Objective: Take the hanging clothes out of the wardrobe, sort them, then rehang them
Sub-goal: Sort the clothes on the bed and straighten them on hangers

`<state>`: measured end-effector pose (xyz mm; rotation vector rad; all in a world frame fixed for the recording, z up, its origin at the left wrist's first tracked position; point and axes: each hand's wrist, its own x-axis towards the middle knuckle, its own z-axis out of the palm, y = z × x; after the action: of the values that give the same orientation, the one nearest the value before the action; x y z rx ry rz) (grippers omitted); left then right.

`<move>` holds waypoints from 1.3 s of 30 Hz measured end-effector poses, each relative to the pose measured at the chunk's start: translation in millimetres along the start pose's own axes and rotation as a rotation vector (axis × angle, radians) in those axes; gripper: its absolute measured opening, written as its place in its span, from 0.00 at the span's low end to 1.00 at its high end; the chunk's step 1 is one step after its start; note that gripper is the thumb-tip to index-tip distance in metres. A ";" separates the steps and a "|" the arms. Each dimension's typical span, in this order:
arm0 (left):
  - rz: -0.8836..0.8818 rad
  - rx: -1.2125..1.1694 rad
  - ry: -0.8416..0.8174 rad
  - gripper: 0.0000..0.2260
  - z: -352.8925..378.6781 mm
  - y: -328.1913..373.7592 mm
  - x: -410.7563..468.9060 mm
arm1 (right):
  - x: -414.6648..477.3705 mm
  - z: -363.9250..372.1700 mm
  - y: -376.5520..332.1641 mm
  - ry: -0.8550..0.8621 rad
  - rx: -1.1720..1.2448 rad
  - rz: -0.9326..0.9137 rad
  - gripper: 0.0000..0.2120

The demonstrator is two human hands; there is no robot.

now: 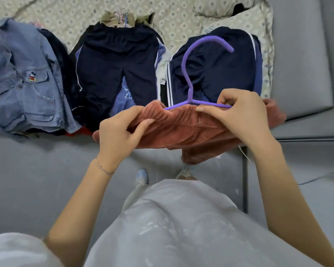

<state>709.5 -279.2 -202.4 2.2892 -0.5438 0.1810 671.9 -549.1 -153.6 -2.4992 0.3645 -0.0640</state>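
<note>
Bare forearms forward, left hand (121, 132) and right hand (237, 114) level, each in a pinch on the rust-red garment (181, 132).

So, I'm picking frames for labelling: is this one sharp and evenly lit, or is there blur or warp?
Head view: soft, even light, no glare; the hanger, left hand and right hand are sharp, while the right end of the garment looks smeared; also head view, wide-angle warp bows the bed edge and stretches the forearms.

Soft, diffuse indoor light, medium bright. Faint shadow under rust garment (191, 132) on grey floor (37, 180). Heavy wide-angle bend toward edges. White top (172, 228) near the lens is soft; garment's right end blurred; navy trousers (116, 60) lose detail in darks
</note>
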 end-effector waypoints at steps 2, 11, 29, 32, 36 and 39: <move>-0.025 -0.005 0.010 0.13 18.1 16.6 -0.6 | 2.1 -13.6 16.9 -0.009 -0.022 0.002 0.28; -0.070 -0.077 0.074 0.10 68.5 71.5 10.7 | 18.0 -66.7 58.9 0.017 -0.108 -0.065 0.29; -0.030 -0.167 0.022 0.15 106.9 86.4 116.1 | 94.5 -103.6 90.8 0.164 -0.032 -0.082 0.26; -0.025 -0.196 0.037 0.14 111.6 76.8 146.2 | 123.5 -105.5 83.4 0.187 -0.049 -0.069 0.26; -0.056 -0.236 0.075 0.13 118.1 55.6 196.3 | 177.7 -100.6 67.3 0.256 -0.080 -0.084 0.26; -0.096 -0.239 0.061 0.14 127.4 27.4 231.8 | 223.6 -82.7 61.8 0.270 -0.118 -0.103 0.24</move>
<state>901.4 -463.2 -206.6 2.0649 -0.4005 0.1307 861.1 -705.1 -130.3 -2.6306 0.3573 -0.4365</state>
